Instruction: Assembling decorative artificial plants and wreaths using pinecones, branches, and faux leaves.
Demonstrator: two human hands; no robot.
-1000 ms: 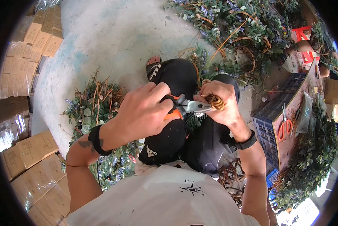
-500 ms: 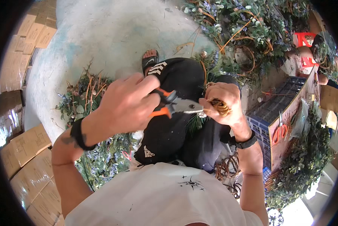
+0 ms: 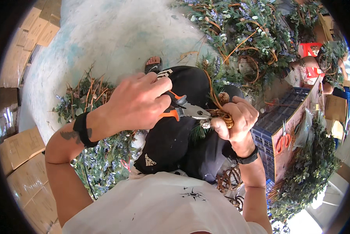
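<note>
My left hand (image 3: 138,103) is closed round the orange-and-black handles of a pair of pliers (image 3: 190,110). The pliers' jaws point right and meet the end of a brown vine bundle (image 3: 222,116). My right hand (image 3: 241,119) grips that bundle, thumb toward the jaws. The bundle belongs to a wreath (image 3: 210,80), whose curved twigs, green sprigs and pinecone (image 3: 223,97) rise above my right hand over my knee. Whether the jaws bite on a wire or on the vine itself is too small to tell.
Greenery with blue flowers lies left of my legs (image 3: 104,160) and piles up at the far right (image 3: 245,35). On the right, a blue crate (image 3: 262,134) stands beside red-handled scissors (image 3: 284,142). Cardboard boxes (image 3: 25,150) line the left. Another person's arm (image 3: 309,61) shows near a red stool (image 3: 311,48).
My right hand has turned and its fingers have loosened and lifted, showing more of the vine bundle and the pinecone. The pliers stay at the bundle, slightly further right in my left hand.
</note>
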